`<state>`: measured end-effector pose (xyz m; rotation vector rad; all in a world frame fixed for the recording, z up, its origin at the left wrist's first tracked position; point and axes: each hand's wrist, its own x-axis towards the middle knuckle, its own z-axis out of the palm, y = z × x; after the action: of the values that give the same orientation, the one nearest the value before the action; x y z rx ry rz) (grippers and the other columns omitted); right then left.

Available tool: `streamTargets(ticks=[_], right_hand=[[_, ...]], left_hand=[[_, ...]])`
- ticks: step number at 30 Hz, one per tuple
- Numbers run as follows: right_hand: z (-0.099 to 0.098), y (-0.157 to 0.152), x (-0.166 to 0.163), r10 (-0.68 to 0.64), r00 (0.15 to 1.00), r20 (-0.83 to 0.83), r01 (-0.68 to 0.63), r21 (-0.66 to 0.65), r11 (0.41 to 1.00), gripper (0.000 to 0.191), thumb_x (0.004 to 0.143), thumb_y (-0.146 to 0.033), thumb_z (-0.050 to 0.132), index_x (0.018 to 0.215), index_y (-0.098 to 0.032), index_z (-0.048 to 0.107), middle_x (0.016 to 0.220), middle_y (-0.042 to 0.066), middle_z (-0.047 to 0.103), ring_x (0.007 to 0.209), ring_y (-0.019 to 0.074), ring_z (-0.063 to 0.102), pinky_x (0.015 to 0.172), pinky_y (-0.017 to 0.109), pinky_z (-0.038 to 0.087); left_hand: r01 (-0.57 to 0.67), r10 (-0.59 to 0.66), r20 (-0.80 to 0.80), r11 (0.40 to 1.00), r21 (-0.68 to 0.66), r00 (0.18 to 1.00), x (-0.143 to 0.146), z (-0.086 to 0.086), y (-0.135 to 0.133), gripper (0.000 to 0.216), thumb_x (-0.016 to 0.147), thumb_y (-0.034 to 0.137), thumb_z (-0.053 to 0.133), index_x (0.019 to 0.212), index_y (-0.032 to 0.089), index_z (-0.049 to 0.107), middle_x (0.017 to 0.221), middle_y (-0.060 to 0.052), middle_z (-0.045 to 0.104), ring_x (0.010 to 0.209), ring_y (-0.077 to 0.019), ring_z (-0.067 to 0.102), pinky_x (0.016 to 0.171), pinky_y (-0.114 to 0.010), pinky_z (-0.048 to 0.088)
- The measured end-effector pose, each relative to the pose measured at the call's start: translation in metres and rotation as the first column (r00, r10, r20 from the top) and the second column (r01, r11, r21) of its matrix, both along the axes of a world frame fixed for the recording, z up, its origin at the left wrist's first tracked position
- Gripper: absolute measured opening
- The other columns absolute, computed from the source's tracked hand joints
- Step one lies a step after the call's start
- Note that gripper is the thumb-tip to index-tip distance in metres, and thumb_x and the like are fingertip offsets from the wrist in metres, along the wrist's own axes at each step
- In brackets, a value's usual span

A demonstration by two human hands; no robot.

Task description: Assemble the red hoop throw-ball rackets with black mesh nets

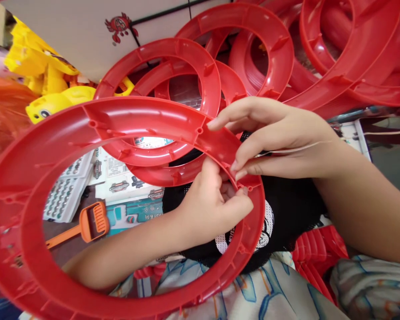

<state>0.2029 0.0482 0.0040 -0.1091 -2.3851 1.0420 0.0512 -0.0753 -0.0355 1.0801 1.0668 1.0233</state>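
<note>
Cropped along the bottom, the red ring [58, 129] spans left to centre, ribbed side toward me, long axis sideways; my left hand [210, 204] pinches it, whether my right hand [286, 140] does I cannot tell

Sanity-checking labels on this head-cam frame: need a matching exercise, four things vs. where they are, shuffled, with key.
Things:
1. orange rake-like tool
2. yellow toy with an eye
3. left hand
4. red crab print

Places:
A. gripping the inner rim of the held red ring
B. on the pale panel at the top
C. upper left, just beyond the held ring
D. beside teal packaging, seen through the ring's opening

Pairs: 1-D, 2-C, 3-A, 4-B
</note>
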Motion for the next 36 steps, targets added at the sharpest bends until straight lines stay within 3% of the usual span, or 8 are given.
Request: streamTargets(ticks=[3,8,11,16,21,25,29,36], right_hand=[[0.003,-0.003,-0.002,-0.040,0.998,-0.051,0.038,-0.045,0.998,0.008,0.091,-0.023,0.066,0.085,-0.020,0.070,0.135,0.004,0.053,0.131,0.0151,0.053,0.115,0.034,0.045],[0.007,-0.006,-0.007,-0.149,0.989,0.011,0.149,-0.004,0.989,0.009,0.088,-0.016,0.064,0.082,-0.019,0.070,0.129,0.006,0.061,0.125,0.0129,0.057,0.112,0.026,0.046],[0.005,-0.007,-0.009,-0.209,0.976,0.060,0.211,-0.032,0.977,0.009,0.084,-0.015,0.066,0.079,-0.021,0.071,0.135,0.004,0.059,0.126,0.0169,0.058,0.112,0.029,0.048],[0.002,-0.006,-0.008,-0.242,0.968,0.066,0.248,-0.089,0.965,0.005,0.080,-0.020,0.073,0.076,-0.022,0.073,0.136,0.004,0.059,0.127,0.0214,0.057,0.110,0.033,0.051],[0.000,-0.005,-0.008,-0.246,0.969,0.004,0.244,-0.158,0.957,0.003,0.078,-0.022,0.076,0.076,-0.020,0.075,0.132,0.006,0.062,0.122,0.0214,0.062,0.109,0.033,0.052],[-0.001,-0.007,-0.011,-0.296,0.955,0.012,0.295,-0.142,0.945,0.006,0.076,-0.022,0.078,0.079,-0.019,0.075,0.126,0.006,0.066,0.113,0.0206,0.066,0.105,0.035,0.055],[-0.001,-0.010,-0.014,-0.286,0.957,-0.039,0.280,-0.120,0.952,0.004,0.077,-0.024,0.077,0.078,-0.021,0.075,0.125,0.004,0.065,0.111,0.0185,0.065,0.104,0.034,0.055],[0.002,-0.011,-0.014,-0.218,0.974,-0.059,0.209,-0.122,0.970,0.002,0.079,-0.023,0.076,0.080,-0.023,0.076,0.136,0.003,0.058,0.125,0.0202,0.058,0.111,0.035,0.049]], left_hand=[[0.003,-0.003,-0.031,1.000,-0.002,1.000,0.000,-0.001,0.001,0.035,0.079,0.010,0.059,0.103,0.025,0.038,0.085,0.006,0.050,0.064,-0.0074,0.051,0.061,-0.024,0.048],[0.051,-0.054,-0.074,0.998,-0.040,0.996,0.000,-0.003,0.001,0.033,0.083,0.015,0.061,0.102,0.025,0.036,0.082,0.005,0.051,0.068,-0.0100,0.054,0.070,-0.029,0.052],[0.059,-0.063,-0.084,0.997,-0.045,0.994,0.000,-0.004,0.001,0.031,0.085,0.017,0.061,0.101,0.025,0.035,0.082,0.004,0.053,0.068,-0.0109,0.056,0.073,-0.031,0.053],[0.094,-0.093,0.041,0.995,-0.018,0.995,0.002,0.001,0.001,0.031,0.088,0.021,0.062,0.106,0.025,0.037,0.089,0.002,0.059,0.076,-0.0125,0.063,0.068,-0.027,0.054],[-0.040,0.029,0.122,0.995,0.089,0.992,0.005,0.002,0.002,0.028,0.094,0.029,0.060,0.111,0.024,0.038,0.115,-0.004,0.061,0.099,-0.0158,0.067,0.080,-0.028,0.059],[-0.086,0.086,-0.007,0.993,0.081,0.996,0.003,-0.001,0.005,0.021,0.096,0.027,0.053,0.105,0.024,0.034,0.102,-0.001,0.059,0.085,-0.0128,0.065,0.075,-0.030,0.057],[-0.074,0.085,-0.149,0.994,0.078,0.985,-0.006,0.003,0.008,0.021,0.092,0.022,0.054,0.098,0.023,0.034,0.100,-0.003,0.060,0.106,-0.0189,0.062,0.093,-0.040,0.053],[0.094,-0.067,-0.293,0.993,0.078,0.954,-0.015,0.016,0.009,0.023,0.083,0.015,0.053,0.097,0.021,0.036,0.109,-0.007,0.054,0.107,-0.0214,0.055,0.097,-0.042,0.047]])
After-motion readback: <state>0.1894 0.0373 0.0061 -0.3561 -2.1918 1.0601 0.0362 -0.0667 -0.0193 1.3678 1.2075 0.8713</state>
